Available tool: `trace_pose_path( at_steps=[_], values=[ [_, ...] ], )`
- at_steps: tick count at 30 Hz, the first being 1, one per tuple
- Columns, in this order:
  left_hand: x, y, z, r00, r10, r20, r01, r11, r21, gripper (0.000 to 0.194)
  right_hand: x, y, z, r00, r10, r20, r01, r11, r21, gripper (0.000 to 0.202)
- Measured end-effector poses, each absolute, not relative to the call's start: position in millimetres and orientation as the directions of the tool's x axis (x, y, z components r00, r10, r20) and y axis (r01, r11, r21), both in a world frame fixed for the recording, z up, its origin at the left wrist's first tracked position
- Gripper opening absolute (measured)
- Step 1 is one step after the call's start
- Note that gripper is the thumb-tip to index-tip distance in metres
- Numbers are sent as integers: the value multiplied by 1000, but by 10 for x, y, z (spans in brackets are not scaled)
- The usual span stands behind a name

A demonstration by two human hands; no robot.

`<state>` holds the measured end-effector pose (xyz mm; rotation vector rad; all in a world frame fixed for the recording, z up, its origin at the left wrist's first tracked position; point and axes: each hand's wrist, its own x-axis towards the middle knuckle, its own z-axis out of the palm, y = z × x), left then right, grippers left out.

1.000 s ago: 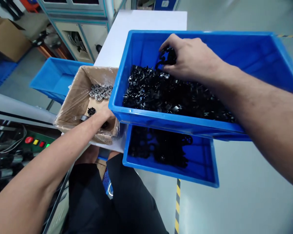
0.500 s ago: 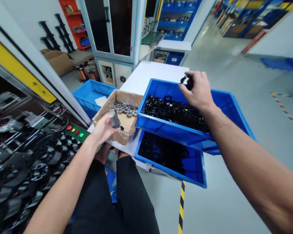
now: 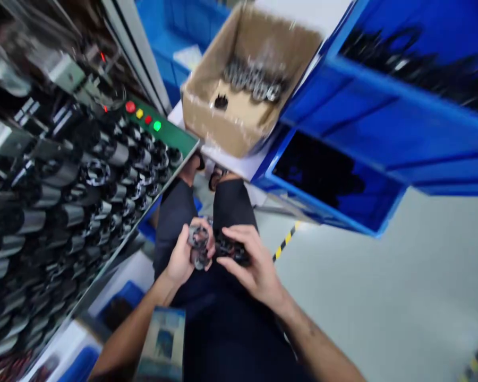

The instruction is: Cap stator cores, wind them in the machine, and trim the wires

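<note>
My left hand (image 3: 183, 254) is closed around grey metal ring-shaped cores (image 3: 199, 237), held over my lap; blur hides their exact number. Beside it, my right hand (image 3: 255, 260) grips black plastic ring-like parts (image 3: 231, 248) between thumb and fingers. The two hands are close together, with the black parts near the metal ones. Ahead of them a cardboard box (image 3: 231, 135) lined with clear plastic holds several similar metal cores (image 3: 255, 82) and one small black part (image 3: 221, 102).
To the left, a green machine bench (image 3: 175, 135) carries rows of dark metal cylinders (image 3: 71, 215) and lit buttons (image 3: 147, 120). Stacked blue bins (image 3: 382, 127) with black parts stand at the right. Striped tape (image 3: 287, 241) marks the grey floor.
My view has turned down and left. My right hand has come from above the blue bin to my lap with black parts; my left hand has drawn back from the cardboard box with metal cores.
</note>
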<state>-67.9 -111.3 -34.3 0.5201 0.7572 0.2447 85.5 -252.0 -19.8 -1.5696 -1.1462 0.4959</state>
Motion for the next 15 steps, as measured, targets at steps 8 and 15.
trace_pose_path(
  at_steps=[8, 15],
  values=[
    [-591, -942, 88, 837, 448, -315, -62, 648, 759, 63, 912, -2256, 321, 430, 806, 407, 522, 146, -840, 65],
    [-731, -962, 30, 840, 518, -159, -128, 476, 870, 52, 806, -2213, 364, 442, 827, 348, 520, 80, -850, 67]
  ],
)
